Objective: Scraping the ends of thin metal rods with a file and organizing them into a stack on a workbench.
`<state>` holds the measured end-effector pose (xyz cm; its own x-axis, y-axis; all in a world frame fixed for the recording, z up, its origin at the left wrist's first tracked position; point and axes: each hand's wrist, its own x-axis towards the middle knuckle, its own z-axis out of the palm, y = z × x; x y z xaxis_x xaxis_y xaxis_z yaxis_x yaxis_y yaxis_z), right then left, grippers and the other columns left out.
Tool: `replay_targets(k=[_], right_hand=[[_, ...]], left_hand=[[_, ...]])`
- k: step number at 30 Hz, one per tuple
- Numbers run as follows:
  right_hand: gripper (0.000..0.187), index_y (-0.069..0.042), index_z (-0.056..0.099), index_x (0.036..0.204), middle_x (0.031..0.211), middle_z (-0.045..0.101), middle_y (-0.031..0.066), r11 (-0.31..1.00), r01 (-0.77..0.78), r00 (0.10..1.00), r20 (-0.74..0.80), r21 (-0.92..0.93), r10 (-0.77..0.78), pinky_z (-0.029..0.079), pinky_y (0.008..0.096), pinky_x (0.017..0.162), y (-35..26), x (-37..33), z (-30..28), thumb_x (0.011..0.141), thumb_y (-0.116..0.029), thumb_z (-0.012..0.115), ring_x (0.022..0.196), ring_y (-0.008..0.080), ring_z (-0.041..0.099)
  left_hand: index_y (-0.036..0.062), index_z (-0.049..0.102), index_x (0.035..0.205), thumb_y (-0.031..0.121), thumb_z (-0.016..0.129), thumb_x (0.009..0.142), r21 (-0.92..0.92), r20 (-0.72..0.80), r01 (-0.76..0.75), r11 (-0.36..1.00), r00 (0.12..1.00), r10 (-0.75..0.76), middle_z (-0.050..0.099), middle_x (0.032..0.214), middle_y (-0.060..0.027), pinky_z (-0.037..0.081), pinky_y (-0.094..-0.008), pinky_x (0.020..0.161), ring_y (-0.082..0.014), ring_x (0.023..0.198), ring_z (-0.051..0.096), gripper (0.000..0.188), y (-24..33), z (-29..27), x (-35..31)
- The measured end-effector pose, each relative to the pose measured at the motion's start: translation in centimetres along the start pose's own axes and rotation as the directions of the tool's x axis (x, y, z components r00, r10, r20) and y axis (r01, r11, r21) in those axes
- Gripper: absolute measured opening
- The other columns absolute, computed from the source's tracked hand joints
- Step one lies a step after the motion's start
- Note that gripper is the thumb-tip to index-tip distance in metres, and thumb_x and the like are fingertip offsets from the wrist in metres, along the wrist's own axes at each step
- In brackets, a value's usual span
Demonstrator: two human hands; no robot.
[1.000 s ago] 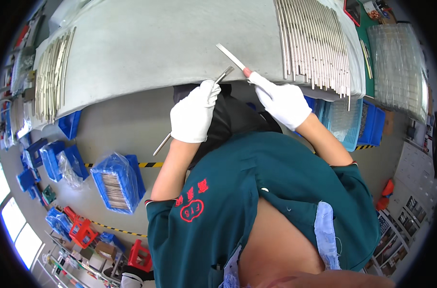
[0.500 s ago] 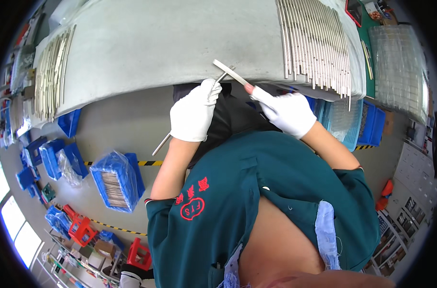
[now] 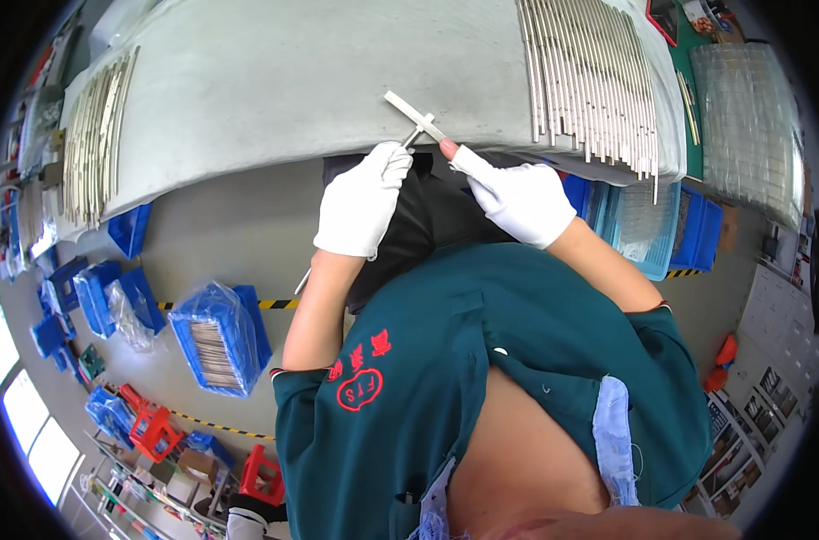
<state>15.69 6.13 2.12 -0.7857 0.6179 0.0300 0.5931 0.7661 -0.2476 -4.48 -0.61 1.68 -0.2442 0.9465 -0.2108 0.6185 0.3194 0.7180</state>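
My left hand (image 3: 360,202), in a white glove, is closed around a thin metal rod (image 3: 414,137). The rod slants under the palm, and its lower end shows beside my left forearm. In my white-gloved right hand (image 3: 522,202) is a flat pale bar (image 3: 405,107), pinched at its near end, where a bare fingertip pokes out of the glove. The bar lies across the rod's upper tip, just over the table's front edge. The grip's underside is hidden on both hands.
A grey-covered table (image 3: 319,72) spans the front. Rows of metal rods lie on its right (image 3: 589,81) and left (image 3: 99,139). Blue crates (image 3: 256,333) stand on the floor at left, and a light-blue basket (image 3: 648,225) sits below the table at right.
My right hand and the flat bar have moved up and to the left along the rod's tip. The rod's lower end now shows less beside my left forearm.
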Motion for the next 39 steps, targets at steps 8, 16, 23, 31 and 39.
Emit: replay_targets(k=[8, 16, 23, 31, 39], right_hand=[[0.048, -0.030, 0.041, 0.134, 0.046, 0.049, 0.0030, 1.000, 0.029, 0.994, -0.105, -0.002, -0.029, 0.038, 0.0333, 0.035, 0.6, 0.0, 0.2, 0.088, -0.019, 0.049, 0.035, 0.0211, 0.048], [0.052, -0.027, 0.044, 0.133, 0.045, 0.047, 0.0027, 0.999, 0.034, 0.999, 0.009, -0.032, -0.034, 0.037, 0.0314, 0.036, 1.2, -2.4, 0.3, 0.083, -0.014, 0.053, 0.036, 0.0197, 0.048], [0.043, -0.023, 0.051, 0.128, 0.046, 0.046, 0.0040, 0.999, 0.020, 0.998, -0.060, -0.039, -0.022, 0.037, 0.0298, 0.036, 0.3, -0.1, 0.4, 0.085, -0.016, 0.054, 0.035, 0.0180, 0.047], [0.047, -0.022, 0.047, 0.131, 0.049, 0.050, 0.0043, 0.993, 0.057, 0.990, -0.125, -0.107, -0.071, 0.039, 0.0316, 0.038, 1.6, -0.3, 1.4, 0.085, -0.017, 0.053, 0.037, 0.0197, 0.049], [0.043, -0.016, 0.048, 0.130, 0.055, 0.055, 0.0056, 1.000, 0.019, 0.993, -0.120, 0.000, -0.019, 0.043, 0.0336, 0.041, 0.9, 0.3, 0.3, 0.087, -0.022, 0.052, 0.042, 0.0212, 0.052]], left_hand=[[0.0092, 0.060, 0.101, 0.028, 0.051, 0.090, -0.091, 0.066, 0.004, 0.996, 0.998, 0.002, 0.064, 0.091, -0.0120, 0.048, -0.0361, 0.070, -0.0321, 0.081, 0.060, 0.023, 0.2, -0.5, 0.4], [0.0076, 0.060, 0.102, 0.026, 0.053, 0.090, -0.208, 0.083, 0.012, 0.978, 0.997, 0.005, 0.065, 0.093, -0.0124, 0.048, -0.0343, 0.074, -0.0312, 0.086, 0.061, 0.024, -0.6, -0.5, 0.5], [0.0071, 0.060, 0.102, 0.023, 0.054, 0.090, -0.177, 0.075, -0.004, 0.984, 0.997, 0.018, 0.065, 0.093, -0.0120, 0.049, -0.0330, 0.073, -0.0303, 0.083, 0.062, 0.022, -0.5, -0.6, 0.4], [0.0063, 0.061, 0.100, 0.021, 0.054, 0.090, -0.358, 0.159, 0.164, 0.919, 0.981, -0.113, 0.062, 0.074, -0.0069, 0.046, -0.0279, 0.061, -0.0182, 0.065, 0.059, 0.020, -0.1, 0.2, 0.4], [0.0032, 0.057, 0.102, 0.022, 0.047, 0.094, -0.772, 0.348, 0.408, 0.487, 0.913, -0.213, 0.052, 0.062, -0.0001, 0.031, -0.0199, 0.042, -0.0046, 0.044, 0.037, 0.023, 1.1, 1.7, -0.1]])
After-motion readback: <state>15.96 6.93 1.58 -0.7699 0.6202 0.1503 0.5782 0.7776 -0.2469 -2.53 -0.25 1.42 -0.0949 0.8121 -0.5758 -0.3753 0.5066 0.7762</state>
